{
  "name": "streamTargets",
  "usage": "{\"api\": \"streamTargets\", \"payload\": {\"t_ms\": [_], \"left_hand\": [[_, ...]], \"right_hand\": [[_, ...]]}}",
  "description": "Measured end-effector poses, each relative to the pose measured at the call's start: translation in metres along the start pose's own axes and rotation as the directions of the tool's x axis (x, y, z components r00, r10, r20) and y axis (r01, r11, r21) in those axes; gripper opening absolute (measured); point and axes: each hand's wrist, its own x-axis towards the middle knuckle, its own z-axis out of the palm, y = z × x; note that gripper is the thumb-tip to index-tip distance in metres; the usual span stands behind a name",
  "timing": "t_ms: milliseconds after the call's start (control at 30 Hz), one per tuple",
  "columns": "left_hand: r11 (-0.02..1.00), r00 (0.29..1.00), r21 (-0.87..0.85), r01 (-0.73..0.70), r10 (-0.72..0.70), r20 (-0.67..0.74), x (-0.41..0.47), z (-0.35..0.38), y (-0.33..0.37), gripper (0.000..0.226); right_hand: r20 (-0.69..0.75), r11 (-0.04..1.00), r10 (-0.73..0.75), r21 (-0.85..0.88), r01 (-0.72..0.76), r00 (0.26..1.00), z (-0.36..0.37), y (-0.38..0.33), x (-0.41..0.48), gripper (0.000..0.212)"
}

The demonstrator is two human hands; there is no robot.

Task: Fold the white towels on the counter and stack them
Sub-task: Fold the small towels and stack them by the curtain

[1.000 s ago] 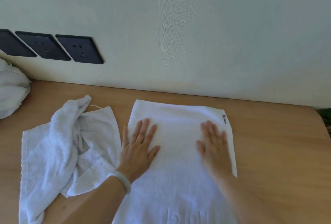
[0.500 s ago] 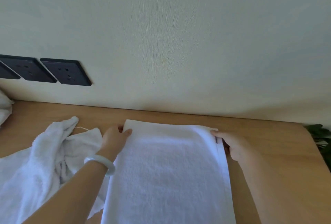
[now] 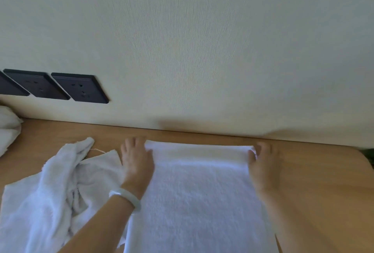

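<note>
Towel point(image 3: 202, 202) held at both far corners, ready for folding.
Left hand point(image 3: 137, 161) and right hand point(image 3: 263, 163) each pinch a corner; the towel lies flat mid-counter point(image 3: 323, 171), right of a crumpled towel point(image 3: 50, 192). Advised: lift both corners level, carry them near, match edges before pressing.

Wooden counter point(image 3: 323, 171), as I see it through the head camera, its far right corner rounded. Lying directly on it: a flat towel point(image 3: 202, 202), white, at centre, with its far edge raised in a low roll; a crumpled towel point(image 3: 50, 192) touching its left side; and a white cloth bundle point(image 3: 8, 131) at the left margin, apart.
</note>
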Motion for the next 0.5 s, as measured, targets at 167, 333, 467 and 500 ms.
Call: {"api": "streamTargets", "payload": {"t_ms": [167, 333, 467, 500], "left_hand": [[0.905, 0.902, 0.051, -0.422, 0.414, 0.119, -0.052, 0.047, 0.059, 0.048], [0.885, 0.889, 0.178, -0.43, 0.38, 0.256, -0.062, 0.06, 0.041, 0.054], [0.886, 0.938, 0.325, -0.33, 0.27, 0.216, -0.057, 0.04, -0.007, 0.061], [0.899, 0.953, 0.331, -0.285, 0.23, 0.197, -0.057, 0.035, -0.011, 0.062]], "right_hand": [[0.2, 0.882, -0.462, -0.005, 0.472, 0.864, 0.03, -0.063, -0.059, 0.049], [0.39, 0.861, -0.386, -0.175, 0.478, 0.836, 0.045, -0.04, -0.061, 0.068], [0.39, 0.894, -0.219, -0.287, 0.344, 0.894, 0.025, 0.008, -0.034, 0.083], [0.389, 0.903, -0.194, -0.287, 0.319, 0.9, 0.02, 0.012, -0.029, 0.085]]}}
